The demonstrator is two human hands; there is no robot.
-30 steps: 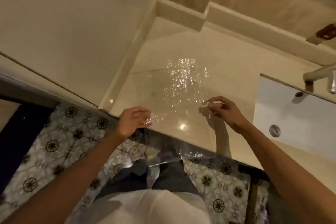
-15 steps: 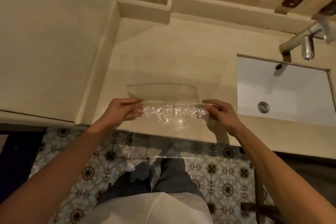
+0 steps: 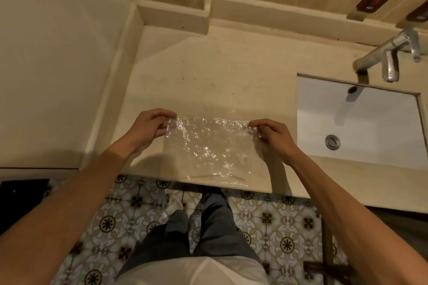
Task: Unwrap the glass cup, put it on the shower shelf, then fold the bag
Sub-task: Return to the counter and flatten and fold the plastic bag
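A clear bubble-wrap bag [image 3: 206, 148] is stretched flat over the front part of the beige counter [image 3: 220, 76]. My left hand [image 3: 151, 127] pinches its far left corner. My right hand [image 3: 271, 135] pinches its far right corner. The bag's near edge reaches the counter's front edge. No glass cup or shower shelf shows in this view.
A white sink basin [image 3: 361, 122] is set into the counter on the right, with a metal tap [image 3: 389, 55] above it. A beige wall rises on the left and a raised ledge runs along the back. Patterned floor tiles [image 3: 129, 222] and my legs are below.
The bag hung over the counter edge with its far part spread out. Both hands brought its edge together, and it now lies as a shorter flat rectangle on the counter. The view shifted left.
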